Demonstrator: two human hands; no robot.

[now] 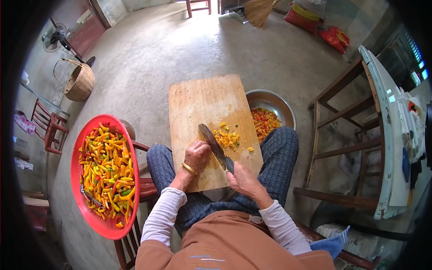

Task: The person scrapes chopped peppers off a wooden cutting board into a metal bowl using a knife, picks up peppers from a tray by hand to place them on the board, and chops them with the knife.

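A wooden cutting board rests across my lap. My right hand is closed round the dark handle of a knife, whose broad blade slants up and left over the board. Close against the blade's left side, my left hand lies on the board with its fingers curled; whatever is under them is hidden. Chopped yellow peppers lie in a small heap just right of the blade, with a few green and orange bits.
At my left, a red tray on a chair holds whole yellow, red and green peppers. Beyond my right knee, a metal basin contains chopped peppers. A wooden-legged table stands right; a wicker basket sits far left.
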